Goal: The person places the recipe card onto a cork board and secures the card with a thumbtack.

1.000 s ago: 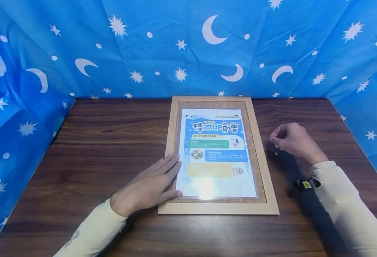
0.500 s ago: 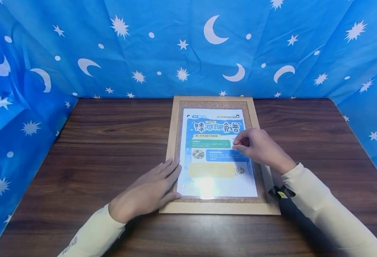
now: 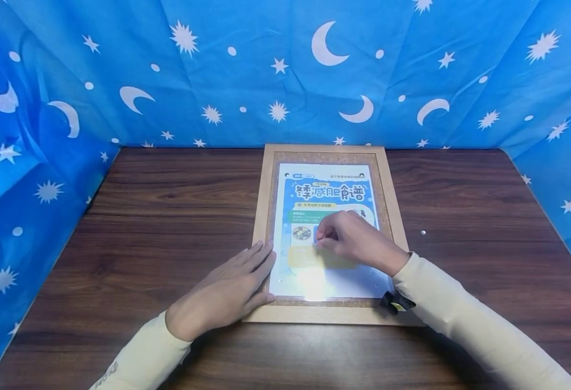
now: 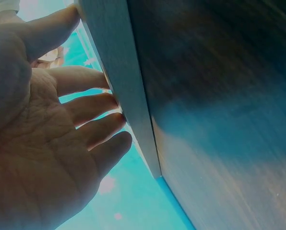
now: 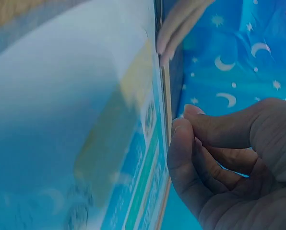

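Observation:
A wood-framed corkboard (image 3: 331, 314) lies on the table with a laminated blue and white poster (image 3: 324, 192) on it. Silver thumbtacks sit at both top corners of the poster, one at the left (image 3: 287, 175) and one at the right (image 3: 361, 175). My left hand (image 3: 227, 290) rests flat along the board's left edge, fingers straight over the frame. Above the middle of the poster, my right hand (image 3: 350, 238) pinches a small thumbtack (image 5: 181, 116) between thumb and index finger, mostly hidden by the fingertips.
A loose thumbtack (image 3: 423, 232) lies on the dark wooden table (image 3: 178, 206) to the right of the board. A blue curtain (image 3: 246, 81) with moons and stars surrounds the table's back and sides. A bright light reflection covers the lower poster.
My right hand has moved left from the table beside the loose thumbtack to over the poster, fingers kept pinched. My left hand has stayed at the board's left edge.

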A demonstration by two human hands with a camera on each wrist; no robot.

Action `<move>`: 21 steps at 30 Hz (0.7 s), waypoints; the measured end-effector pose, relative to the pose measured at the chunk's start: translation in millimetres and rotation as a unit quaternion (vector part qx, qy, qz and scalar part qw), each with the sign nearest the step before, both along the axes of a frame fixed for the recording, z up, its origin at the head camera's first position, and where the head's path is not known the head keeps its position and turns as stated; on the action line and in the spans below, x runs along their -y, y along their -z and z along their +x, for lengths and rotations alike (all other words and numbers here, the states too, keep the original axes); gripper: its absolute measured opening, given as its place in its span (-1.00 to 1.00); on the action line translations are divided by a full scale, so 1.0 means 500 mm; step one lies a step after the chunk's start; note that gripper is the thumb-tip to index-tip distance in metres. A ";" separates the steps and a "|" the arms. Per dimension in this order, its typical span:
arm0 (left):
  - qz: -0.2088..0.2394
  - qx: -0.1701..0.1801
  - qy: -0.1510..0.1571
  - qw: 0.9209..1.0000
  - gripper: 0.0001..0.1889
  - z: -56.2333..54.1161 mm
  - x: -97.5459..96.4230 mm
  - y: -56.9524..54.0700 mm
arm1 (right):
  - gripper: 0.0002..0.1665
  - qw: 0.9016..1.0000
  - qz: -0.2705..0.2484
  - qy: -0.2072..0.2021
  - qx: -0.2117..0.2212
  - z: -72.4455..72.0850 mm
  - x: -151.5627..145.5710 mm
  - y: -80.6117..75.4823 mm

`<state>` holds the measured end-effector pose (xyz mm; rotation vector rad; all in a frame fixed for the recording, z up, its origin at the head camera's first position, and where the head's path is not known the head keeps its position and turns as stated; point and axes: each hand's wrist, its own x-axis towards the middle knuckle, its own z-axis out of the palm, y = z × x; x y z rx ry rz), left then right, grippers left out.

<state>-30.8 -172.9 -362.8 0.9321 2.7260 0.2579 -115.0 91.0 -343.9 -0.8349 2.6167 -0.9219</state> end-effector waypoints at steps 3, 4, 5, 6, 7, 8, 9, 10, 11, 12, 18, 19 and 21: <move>0.001 -0.004 0.001 1.000 -0.25 0.000 0.000 0.000 | -0.96 1.000 -0.001 -0.017 -0.002 0.006 0.014 0.005; 0.002 -0.004 0.001 1.000 -0.24 0.000 0.000 0.000 | -0.95 1.000 -0.002 -0.021 0.000 0.007 0.018 0.007; 0.001 -0.004 0.001 1.000 -0.24 0.000 0.000 0.000 | -0.96 1.000 -0.004 -0.025 0.005 0.010 0.022 0.008; 0.001 -0.004 0.001 1.000 -0.24 0.000 -0.001 0.000 | -0.95 0.999 -0.008 -0.029 0.010 0.012 0.026 0.010; 0.002 -0.003 0.000 1.000 -0.24 0.000 -0.001 -0.001 | -0.95 0.999 -0.011 -0.035 0.015 0.014 0.029 0.010; 0.002 -0.002 0.000 1.000 -0.24 0.000 -0.001 -0.001 | -0.93 0.999 -0.013 -0.040 0.020 0.017 0.032 0.010; 0.002 -0.001 -0.001 1.000 -0.23 0.000 -0.002 -0.002 | -0.93 0.999 -0.016 -0.045 0.026 0.019 0.036 0.011; 0.002 0.001 -0.002 1.000 -0.23 0.000 -0.002 -0.002 | -0.91 0.998 -0.018 -0.049 0.031 0.022 0.039 0.010; 0.001 0.002 -0.002 1.000 -0.23 0.000 -0.002 -0.003 | -0.90 0.998 -0.018 -0.053 0.036 0.024 0.042 0.011; 0.002 0.003 -0.003 1.000 -0.23 0.000 -0.002 -0.003 | -0.89 0.998 -0.017 -0.055 0.039 0.026 0.045 0.011; 0.002 -0.002 -0.002 1.000 -0.21 -0.003 -0.002 -0.005 | -0.89 0.997 -0.001 -0.058 0.055 0.033 0.062 0.012; 0.002 -0.003 -0.003 1.000 -0.21 -0.003 -0.001 -0.006 | -0.89 0.997 -0.001 -0.059 0.058 0.033 0.064 0.012; 0.001 -0.005 -0.002 1.000 -0.21 -0.004 -0.001 -0.006 | -0.88 0.996 -0.001 -0.062 0.057 0.034 0.067 0.015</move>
